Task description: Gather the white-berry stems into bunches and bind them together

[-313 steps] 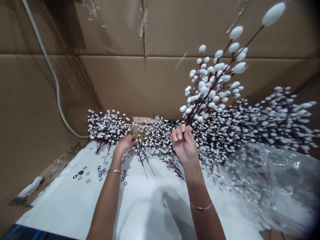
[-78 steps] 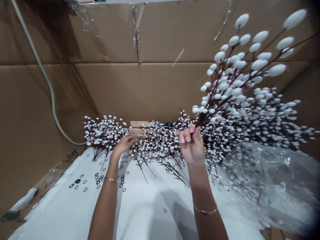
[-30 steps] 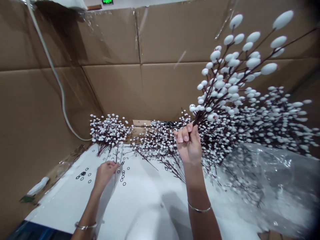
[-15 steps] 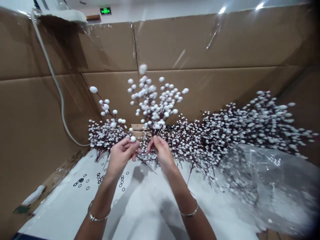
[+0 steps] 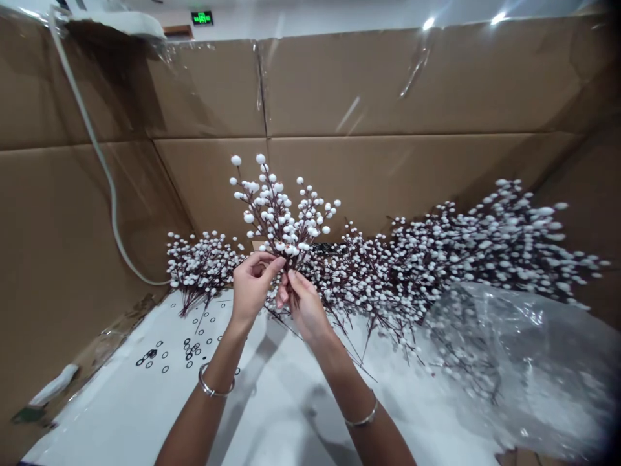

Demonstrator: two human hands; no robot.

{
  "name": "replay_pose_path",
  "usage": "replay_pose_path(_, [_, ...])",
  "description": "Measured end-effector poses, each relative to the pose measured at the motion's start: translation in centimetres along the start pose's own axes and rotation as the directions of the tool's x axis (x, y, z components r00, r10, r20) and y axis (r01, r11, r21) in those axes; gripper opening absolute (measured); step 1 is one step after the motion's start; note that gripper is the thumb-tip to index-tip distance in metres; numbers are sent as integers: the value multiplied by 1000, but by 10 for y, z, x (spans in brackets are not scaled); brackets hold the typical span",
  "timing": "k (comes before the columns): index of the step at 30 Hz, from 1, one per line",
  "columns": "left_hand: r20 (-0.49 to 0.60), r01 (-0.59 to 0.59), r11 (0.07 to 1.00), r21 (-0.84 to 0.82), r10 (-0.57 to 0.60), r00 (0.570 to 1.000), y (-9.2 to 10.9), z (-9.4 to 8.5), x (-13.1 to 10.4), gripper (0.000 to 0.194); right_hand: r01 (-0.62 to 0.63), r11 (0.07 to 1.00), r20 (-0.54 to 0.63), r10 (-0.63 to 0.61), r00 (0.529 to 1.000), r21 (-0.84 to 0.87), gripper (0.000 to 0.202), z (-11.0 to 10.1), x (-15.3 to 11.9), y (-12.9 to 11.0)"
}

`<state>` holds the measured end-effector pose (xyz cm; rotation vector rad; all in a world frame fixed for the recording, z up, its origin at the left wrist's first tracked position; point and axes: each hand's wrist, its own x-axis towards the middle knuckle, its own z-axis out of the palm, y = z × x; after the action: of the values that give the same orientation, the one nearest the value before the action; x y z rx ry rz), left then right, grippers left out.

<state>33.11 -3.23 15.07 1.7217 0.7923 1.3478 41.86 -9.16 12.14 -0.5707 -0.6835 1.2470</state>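
A person's two hands meet over a white table (image 5: 272,414) walled in by brown cardboard (image 5: 369,84), holding up a bunch of white-berried sprigs (image 5: 279,210). The right hand (image 5: 303,304) grips the dark stems low down, fingers wrapped round them. The left hand (image 5: 252,281) pinches the same stems just under the lowest berries, thumb and fingertips close together. The bunch stands nearly upright between the hands, clear of the table.

A second ago the right hand alone held a larger spray high on the right, while the left hand was down among the small black rings (image 5: 194,343) scattered on the table's left part. Now the bunch is at the centre and both hands are on its stems. Whether the left fingers carry one of those rings cannot be told from this view. By the look of it, the work has gone from gathering sprigs to handling the stems of the gathered bunch.

Behind the hands a long heap of berry sprigs (image 5: 436,252) runs along the far edge of the table, and a smaller cluster (image 5: 201,265) lies apart on the left. A crumpled clear plastic bag (image 5: 524,349) covers the table's right side. A pale cable (image 5: 104,168) hangs down the left cardboard wall.
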Motion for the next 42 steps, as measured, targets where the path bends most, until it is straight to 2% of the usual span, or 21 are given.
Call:
replay_pose_path(3, [-6,17,1000,19,-17,1000,3,1,3,31,0,1000,-7,0,1000,17,41,-1,2,1])
replay_pose_path(6, [-27,0,994,107,3,1000,11,-8,-2,34,33,999,-13,-33,999,0,44,0,3,1])
replay_pose_path(7, [-1,-3,989,151,3,1000,12,-14,-6,33,46,999,-14,-46,999,-7,43,0,2,1])
replay_pose_path(9, [135,13,964,265,-50,990,4,-27,-20,31,70,998,-21,-70,997,-5,41,-1,3,-1])
replay_pose_path(10, [218,41,942,332,-119,969,-7,-32,-29,34,81,997,-32,-80,996,5,39,-2,3,-3])
replay_pose_path(12, [368,190,883,430,-364,856,-39,-40,-47,36,107,994,-62,-105,993,31,37,-5,3,-8])
replay_pose_path(14, [302,457,799,392,-581,756,-82,-40,-60,27,134,990,-88,-130,988,46,36,-8,3,-15])
replay_pose_path(15, [276,506,770,388,-621,734,-103,-38,-64,24,150,987,-99,-145,984,52,35,-10,3,-19])
replay_pose_path(17, [248,569,748,342,-656,713,-137,-33,-65,27,184,981,-118,-175,977,66,33,-12,2,-27])
replay_pose_path(19, [249,620,736,272,-676,693,-158,-26,-60,35,209,975,-122,-198,973,78,31,-14,0,-34])
replay_pose_path(21, [250,659,725,199,-688,681,-168,-19,-51,41,231,969,-115,-220,969,86,28,-15,-3,-38])
replay_pose_path(24, [215,683,720,123,-691,690,-173,-11,-41,41,270,958,-109,-260,960,94,25,-16,-4,-41])
replay_pose_path(26, [170,678,730,90,-682,711,-172,-11,-38,40,276,957,-107,-266,958,92,25,-16,-5,-42])
replay_pose_path(28, [112,656,752,67,-659,744,-167,-20,-39,39,265,960,-110,-256,961,86,26,-16,-5,-43])
replay_pose_path(32, [-76,569,820,59,-565,822,-138,-63,-39,37,239,968,-104,-230,968,76,28,-15,-4,-44])
replay_pose_path(33, [-158,525,848,74,-510,845,-126,-76,-38,38,238,968,-99,-231,968,75,29,-15,-4,-43])
replay_pose_path(34, [-257,439,888,135,-397,881,-112,-89,-36,38,238,969,-93,-231,969,73,30,-15,-3,-43])
replay_pose_path(35, [-343,356,917,179,-281,896,-96,-99,-34,37,237,969,-87,-230,969,70,30,-15,-3,-42])
replay_pose_path(37, [-434,236,961,146,-153,888,-65,-112,-30,35,223,973,-75,-219,973,59,32,-14,-2,-38])
replay_pose_path(39, [-392,153,987,55,-120,912,-37,-113,-25,32,199,979,-61,-196,979,47,34,-12,-1,-32])
replay_pose_path(42, [-236,144,990,12,-137,962,-13,-99,-17,31,156,987,-44,-154,987,37,37,-9,0,-23])
